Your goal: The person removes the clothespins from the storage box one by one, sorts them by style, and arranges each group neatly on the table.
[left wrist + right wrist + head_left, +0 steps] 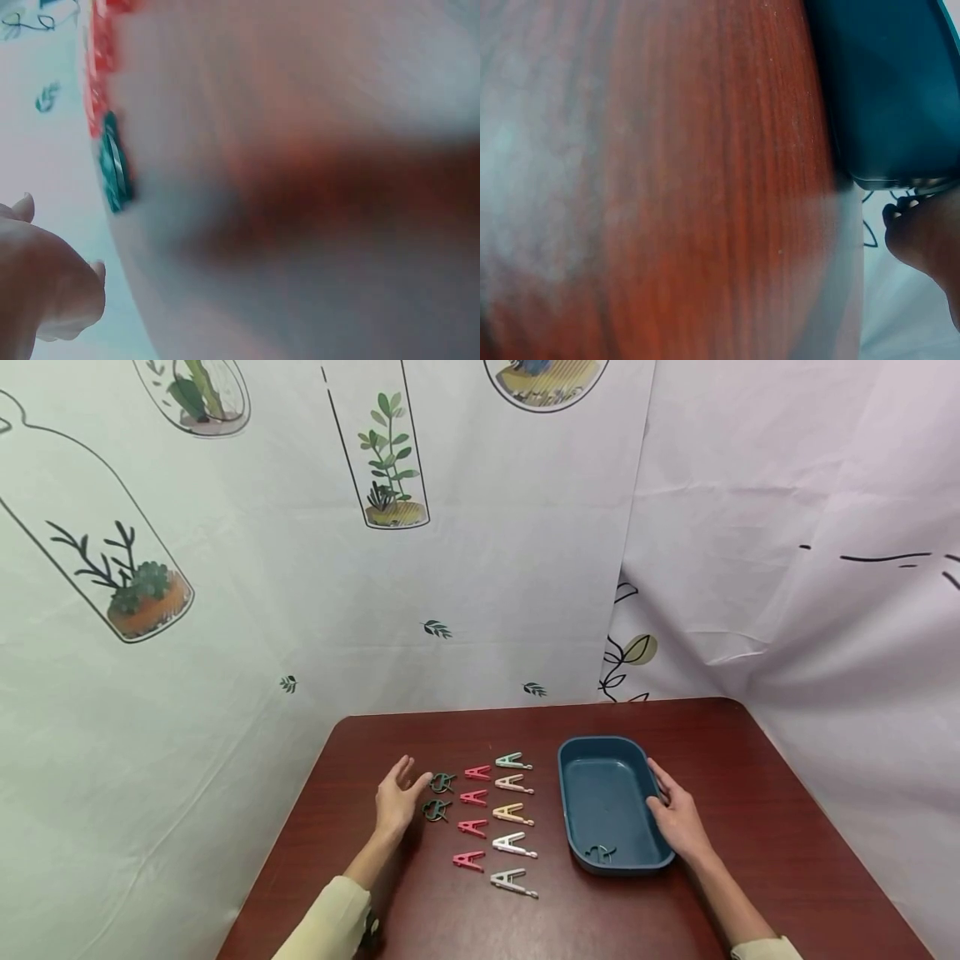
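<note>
Just left of two dark green clips, an upper green clip [442, 782] and a lower green clip [436, 810], my left hand [397, 800] hovers with its fingers loosely bent and nothing held. Its thumb tip comes close to the upper clip; the left wrist view shows a gap between the hand [52, 281] and a green clip [115, 165]. My right hand [678, 820] grips the right rim of a blue plastic tray [611, 802], thumb at the inner side. One green clip [601, 853] lies inside the tray, near its front wall.
Several red clothespins [473, 797] form a column right of the green clips. Beside them runs a second column of several pegs, among them a mint peg [513, 761], a yellow peg [512, 814] and a white peg [514, 844]. The brown table [600, 922] meets a printed cloth [480, 610] behind.
</note>
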Action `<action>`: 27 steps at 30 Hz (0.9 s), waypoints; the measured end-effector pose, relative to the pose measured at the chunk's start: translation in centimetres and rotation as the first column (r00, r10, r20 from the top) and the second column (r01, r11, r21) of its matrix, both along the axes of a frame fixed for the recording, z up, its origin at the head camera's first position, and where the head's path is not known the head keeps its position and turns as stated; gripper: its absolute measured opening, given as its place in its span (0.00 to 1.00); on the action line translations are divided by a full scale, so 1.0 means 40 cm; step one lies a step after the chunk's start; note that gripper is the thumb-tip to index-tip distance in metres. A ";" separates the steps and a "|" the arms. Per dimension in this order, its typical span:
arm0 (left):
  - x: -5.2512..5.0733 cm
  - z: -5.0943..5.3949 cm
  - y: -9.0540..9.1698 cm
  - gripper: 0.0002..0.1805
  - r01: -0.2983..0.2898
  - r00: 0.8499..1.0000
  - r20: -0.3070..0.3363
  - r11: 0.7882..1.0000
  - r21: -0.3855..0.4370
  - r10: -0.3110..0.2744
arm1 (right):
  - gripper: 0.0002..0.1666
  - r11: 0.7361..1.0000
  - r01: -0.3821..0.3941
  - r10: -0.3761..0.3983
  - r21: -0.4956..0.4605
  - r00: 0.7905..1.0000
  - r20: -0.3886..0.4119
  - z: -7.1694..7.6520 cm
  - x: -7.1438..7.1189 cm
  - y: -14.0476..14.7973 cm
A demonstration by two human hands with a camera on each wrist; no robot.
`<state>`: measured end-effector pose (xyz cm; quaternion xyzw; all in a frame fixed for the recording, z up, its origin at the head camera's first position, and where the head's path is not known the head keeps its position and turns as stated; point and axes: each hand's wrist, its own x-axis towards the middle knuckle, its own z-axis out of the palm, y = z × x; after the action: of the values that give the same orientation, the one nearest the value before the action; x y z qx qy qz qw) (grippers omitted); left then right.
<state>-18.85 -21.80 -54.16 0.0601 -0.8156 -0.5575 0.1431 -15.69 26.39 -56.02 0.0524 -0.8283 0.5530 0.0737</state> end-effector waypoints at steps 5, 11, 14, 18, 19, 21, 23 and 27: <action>-0.011 0.030 0.099 0.47 0.065 0.997 -0.044 0.997 0.029 -0.064 | 0.41 1.000 0.006 -0.006 0.000 1.000 0.008 -0.003 0.001 0.000; -0.008 0.053 0.246 0.49 0.270 0.960 -0.102 0.956 0.116 -0.259 | 0.41 1.000 0.010 -0.010 0.004 1.000 0.005 -0.002 -0.001 -0.001; 0.002 0.059 0.316 0.49 0.385 0.922 -0.111 0.906 0.176 -0.370 | 0.41 1.000 0.008 -0.008 0.006 1.000 -0.004 0.000 -0.002 0.000; 0.011 0.061 0.399 0.45 0.525 0.851 -0.127 0.812 0.253 -0.510 | 0.40 1.000 0.006 -0.006 0.010 1.000 -0.015 0.001 -0.002 0.000; 0.012 0.059 0.416 0.43 0.568 0.822 -0.137 0.781 0.260 -0.553 | 0.40 1.000 0.007 -0.006 0.008 1.000 -0.016 0.001 -0.002 0.001; 0.011 0.055 0.447 0.38 0.654 0.754 -0.149 0.709 0.264 -0.640 | 0.40 1.000 0.008 -0.008 0.005 1.000 -0.014 0.000 -0.003 0.001; 0.007 0.051 0.472 0.34 0.732 0.675 -0.147 0.630 0.260 -0.723 | 0.40 1.000 0.009 -0.009 0.004 1.000 -0.010 -0.001 -0.004 0.000; 0.001 0.050 0.508 0.29 0.838 0.526 -0.099 0.494 0.234 -0.845 | 0.40 1.000 0.008 -0.008 0.011 1.000 -0.008 -0.003 -0.002 -0.002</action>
<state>-18.83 -1.46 -52.16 -0.3190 -0.6651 -0.6542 -0.1670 -15.78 26.31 -56.12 0.0514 -0.8312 0.5479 0.0789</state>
